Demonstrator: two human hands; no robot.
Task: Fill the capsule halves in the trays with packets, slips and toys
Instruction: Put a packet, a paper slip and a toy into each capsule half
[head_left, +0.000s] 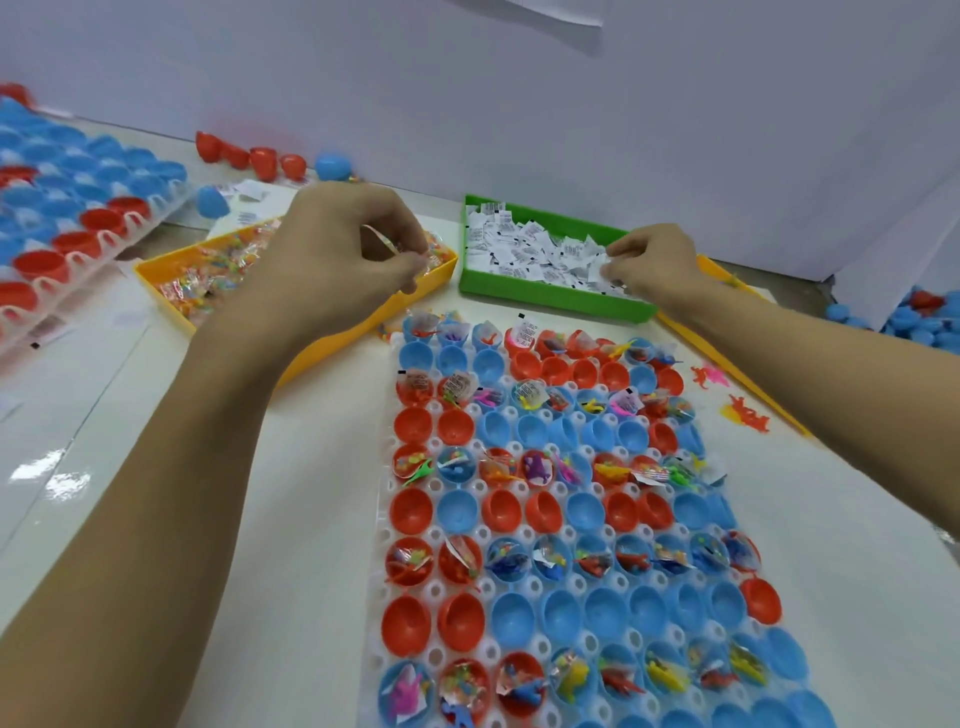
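A white tray (382, 535) in front of me holds rows of red and blue capsule halves; alternate rows carry packets, slips and toys, the rows between are bare. My left hand (343, 249) hovers over the yellow bin (166, 291) of clear candy packets and pinches a packet (382, 240) in curled fingers. My right hand (652, 260) reaches into the green bin (550, 299) of white paper slips and pinches slips (602, 270) at its fingertips.
A second tray (78, 218) of capsule halves lies at the far left. Loose red and blue halves (270, 158) sit along the wall behind the bins. Small toy figures (748, 413) lie right of the tray, beside another yellow bin edge (727, 364). More halves (914, 317) are piled far right.
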